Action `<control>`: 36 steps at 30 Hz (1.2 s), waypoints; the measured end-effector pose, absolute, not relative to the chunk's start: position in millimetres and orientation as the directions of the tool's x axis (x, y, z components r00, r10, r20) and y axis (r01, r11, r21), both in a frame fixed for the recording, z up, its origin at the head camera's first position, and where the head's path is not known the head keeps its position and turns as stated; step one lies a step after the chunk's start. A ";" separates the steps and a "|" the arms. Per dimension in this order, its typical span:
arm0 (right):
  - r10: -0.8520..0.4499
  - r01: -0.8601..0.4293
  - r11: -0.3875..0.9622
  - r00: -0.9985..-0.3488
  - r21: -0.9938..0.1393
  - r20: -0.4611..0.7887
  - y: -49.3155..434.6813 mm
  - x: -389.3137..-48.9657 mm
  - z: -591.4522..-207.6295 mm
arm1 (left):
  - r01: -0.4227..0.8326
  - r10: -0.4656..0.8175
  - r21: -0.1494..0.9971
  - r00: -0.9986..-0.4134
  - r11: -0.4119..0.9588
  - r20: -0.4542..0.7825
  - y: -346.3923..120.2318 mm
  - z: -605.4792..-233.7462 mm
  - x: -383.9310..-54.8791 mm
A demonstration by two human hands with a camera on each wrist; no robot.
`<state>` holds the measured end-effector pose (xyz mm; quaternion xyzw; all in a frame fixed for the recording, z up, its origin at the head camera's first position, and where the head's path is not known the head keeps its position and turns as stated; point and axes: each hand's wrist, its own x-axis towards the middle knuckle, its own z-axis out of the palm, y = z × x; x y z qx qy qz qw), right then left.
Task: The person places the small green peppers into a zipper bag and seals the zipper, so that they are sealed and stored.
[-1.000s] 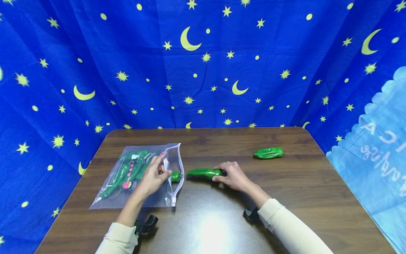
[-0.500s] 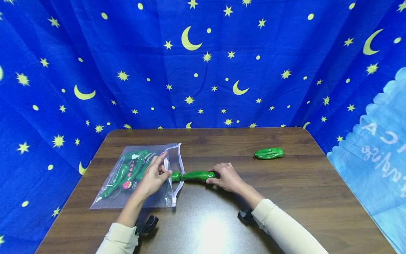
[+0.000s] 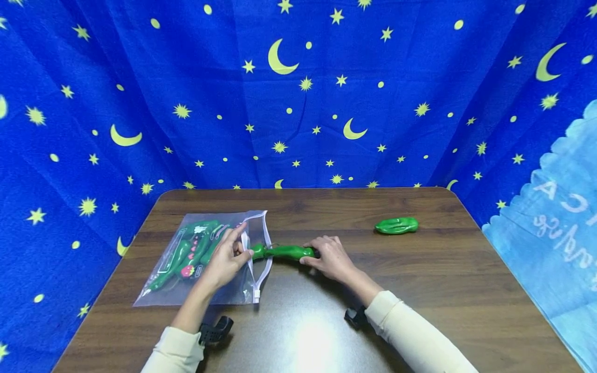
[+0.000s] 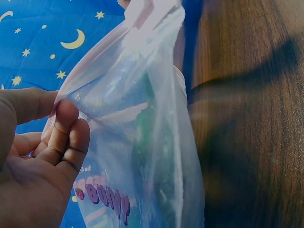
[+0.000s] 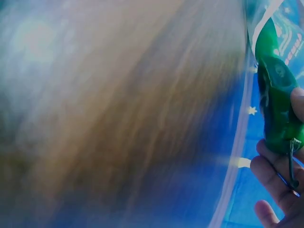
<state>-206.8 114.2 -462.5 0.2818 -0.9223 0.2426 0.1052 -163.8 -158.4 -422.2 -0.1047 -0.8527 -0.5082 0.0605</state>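
A clear zip bag (image 3: 210,298) with printed pictures lies on the left of the table, several green peppers (image 3: 174,261) inside it. My left hand (image 3: 226,261) pinches the edge of its mouth between thumb and fingers; the left wrist view shows the raised film (image 4: 114,137) close up. In my right hand (image 3: 332,259) is a long green pepper (image 3: 289,252), gripped at its stem end, as the right wrist view also shows. Its narrow tip crosses the white zip edge and meets another green pepper (image 3: 257,252) lying just inside the mouth.
One more green pepper (image 3: 396,225) lies at the back right of the brown wooden table (image 3: 438,280). The zip slider (image 3: 256,294) sits at the bag's near corner. A blue star-and-moon curtain (image 3: 303,129) surrounds the table.
My right hand has moved left, carrying its pepper from just outside the bag until the tip passes over the zip edge. My left hand keeps its place on the bag.
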 end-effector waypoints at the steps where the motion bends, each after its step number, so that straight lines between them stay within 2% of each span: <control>1: -0.461 -0.564 0.729 -0.823 -0.387 0.331 114.6 -207.0 -462.5 | 0.238 0.116 0.855 -0.971 0.461 0.208 -158.3 -422.0 -163.6; 9: -0.442 -0.556 0.737 -0.827 -0.385 0.347 110.0 -209.5 -463.1 | 0.209 0.107 0.848 -0.978 0.486 0.180 -158.6 -421.9 -164.5; 36: -0.424 -0.545 0.740 -0.833 -0.394 0.355 75.0 -214.4 -458.0 | 0.254 0.129 0.852 -0.967 0.459 0.219 -156.4 -423.7 -167.1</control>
